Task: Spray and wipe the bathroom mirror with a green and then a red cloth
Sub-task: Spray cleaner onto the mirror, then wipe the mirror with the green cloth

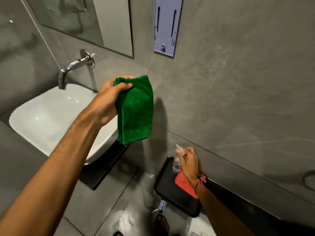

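Up left – left hand (109, 99) clutches green cloth (136, 109); no legible writing.

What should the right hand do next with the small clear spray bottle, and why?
Probably lift the small clear plastic spray bottle off the black tray and bring it up toward the wall mirror. The right hand grips it low by the flat red cloth, while the left hand already holds the folded green cloth raised, ready to wipe once sprayed.
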Available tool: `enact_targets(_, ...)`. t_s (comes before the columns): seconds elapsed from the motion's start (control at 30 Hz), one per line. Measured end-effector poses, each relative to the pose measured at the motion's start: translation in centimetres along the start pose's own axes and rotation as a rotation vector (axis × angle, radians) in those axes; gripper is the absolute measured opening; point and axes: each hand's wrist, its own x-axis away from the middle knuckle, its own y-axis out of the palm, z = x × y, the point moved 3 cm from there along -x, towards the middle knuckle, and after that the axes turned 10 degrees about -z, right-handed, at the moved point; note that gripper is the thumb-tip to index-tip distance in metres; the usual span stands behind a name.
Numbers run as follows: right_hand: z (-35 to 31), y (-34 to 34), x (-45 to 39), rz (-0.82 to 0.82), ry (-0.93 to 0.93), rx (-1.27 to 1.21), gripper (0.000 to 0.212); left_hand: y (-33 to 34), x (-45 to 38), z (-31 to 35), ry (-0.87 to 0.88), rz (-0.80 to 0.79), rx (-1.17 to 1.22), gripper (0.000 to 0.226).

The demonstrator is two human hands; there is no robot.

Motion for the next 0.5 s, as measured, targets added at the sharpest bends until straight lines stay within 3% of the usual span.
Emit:
enact_targets(0.33, 3.3, 0.7, -1.9, -0.133, 0.054, 0.224, 0.028, 0.7, 1.4, -0.4, -0.025, -0.116, -0.047, 0.042)
enact_targets(0.43, -1.6, -0.2, -2.1, -0.064, -0.037, 0.275, 0.034, 1.2, 1.8, 1.8, 0.001, -0.162, -0.041, 0.049)
enact_targets(0.5, -8.1, -1.7, -2.4, 0.038, -0.185, 0.081, 0.036, 1.7, 2.2, 3.8, 0.027, -0.281, -0.019, 0.056)
